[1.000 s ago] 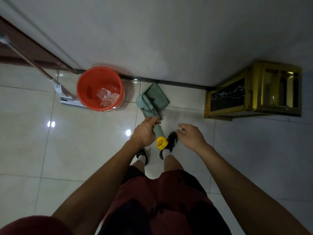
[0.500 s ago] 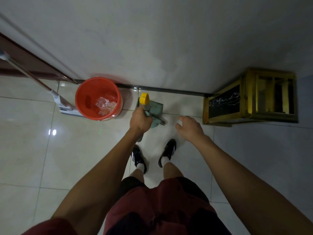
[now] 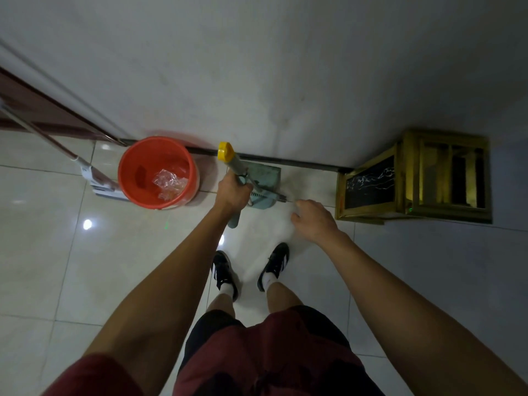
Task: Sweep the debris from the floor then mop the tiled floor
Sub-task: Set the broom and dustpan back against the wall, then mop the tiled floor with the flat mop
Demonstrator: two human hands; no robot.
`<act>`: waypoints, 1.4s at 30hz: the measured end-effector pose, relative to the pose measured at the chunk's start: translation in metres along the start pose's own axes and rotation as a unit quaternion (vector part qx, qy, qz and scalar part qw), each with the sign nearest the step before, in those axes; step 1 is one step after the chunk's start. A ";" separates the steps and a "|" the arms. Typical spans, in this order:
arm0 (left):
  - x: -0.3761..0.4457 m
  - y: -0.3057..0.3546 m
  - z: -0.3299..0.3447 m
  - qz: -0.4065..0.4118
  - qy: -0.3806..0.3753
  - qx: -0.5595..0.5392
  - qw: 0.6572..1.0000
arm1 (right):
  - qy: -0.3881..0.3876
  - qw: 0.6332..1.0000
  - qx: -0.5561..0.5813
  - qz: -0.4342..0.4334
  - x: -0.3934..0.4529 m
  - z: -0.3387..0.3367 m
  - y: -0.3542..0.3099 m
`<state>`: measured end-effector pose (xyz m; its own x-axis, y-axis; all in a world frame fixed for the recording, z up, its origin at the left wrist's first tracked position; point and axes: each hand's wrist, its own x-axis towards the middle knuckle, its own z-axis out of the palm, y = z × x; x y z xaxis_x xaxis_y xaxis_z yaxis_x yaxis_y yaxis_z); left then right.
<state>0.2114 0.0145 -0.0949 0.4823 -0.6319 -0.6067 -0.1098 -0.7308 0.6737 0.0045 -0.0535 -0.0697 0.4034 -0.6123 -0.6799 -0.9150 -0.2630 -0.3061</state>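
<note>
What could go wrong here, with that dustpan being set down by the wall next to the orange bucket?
The dustpan is held only by the left hand on its yellow-capped handle; the right hand hangs free, so the dustpan might tip or slide once released. It could also knock the orange bucket close beside it. The glossy tiled floor may be slippery underfoot.

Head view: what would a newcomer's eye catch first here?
The orange bucket against the wall, crumpled clear plastic inside. Right of it, the left hand grips the green dustpan's yellow-capped handle. A gold-framed box lies far right.
</note>
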 end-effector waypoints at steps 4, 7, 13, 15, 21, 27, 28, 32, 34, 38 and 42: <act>-0.019 0.025 0.002 0.012 -0.010 -0.038 0.999 | 0.011 1.000 -0.007 -0.022 0.000 -0.007 0.002; -0.026 0.030 0.000 0.013 -0.016 -0.043 0.999 | 0.024 0.999 0.004 -0.038 -0.006 -0.014 -0.001; -0.042 0.023 -0.024 0.051 -0.015 -0.010 0.999 | 0.074 0.992 0.010 -0.101 -0.027 -0.027 -0.032; -0.048 0.013 -0.040 0.052 -0.013 0.024 0.998 | 0.091 0.987 0.002 -0.130 -0.038 -0.029 -0.051; -0.083 -0.035 -0.113 0.089 0.008 0.226 0.970 | 0.091 0.975 -0.040 -0.200 -0.056 -0.012 -0.130; -0.125 -0.102 -0.200 0.067 0.079 0.281 0.954 | 0.061 0.969 -0.122 -0.208 -0.067 0.022 -0.228; -0.132 -0.116 -0.215 0.057 0.090 0.283 0.953 | 0.058 0.966 -0.131 -0.215 -0.071 0.027 -0.244; -0.162 -0.167 -0.270 0.012 0.127 0.269 0.955 | 0.015 0.956 -0.150 -0.251 -0.079 0.052 -0.305; -0.178 -0.192 -0.294 -0.019 0.143 0.242 0.959 | -0.001 0.957 -0.145 -0.252 -0.081 0.065 -0.335; -0.203 -0.235 -0.332 -0.076 0.177 0.173 0.966 | -0.041 0.952 -0.137 -0.272 -0.078 0.086 -0.387; -0.219 -0.272 -0.363 -0.121 0.223 0.079 0.964 | -0.068 0.949 -0.136 -0.278 -0.064 0.102 -0.435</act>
<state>0.4505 0.4452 0.0082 0.8324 -0.2901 -0.4721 -0.0613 -0.8950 0.4417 0.3772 0.1760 0.0387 0.8043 -0.2269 -0.5492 -0.5223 -0.7107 -0.4713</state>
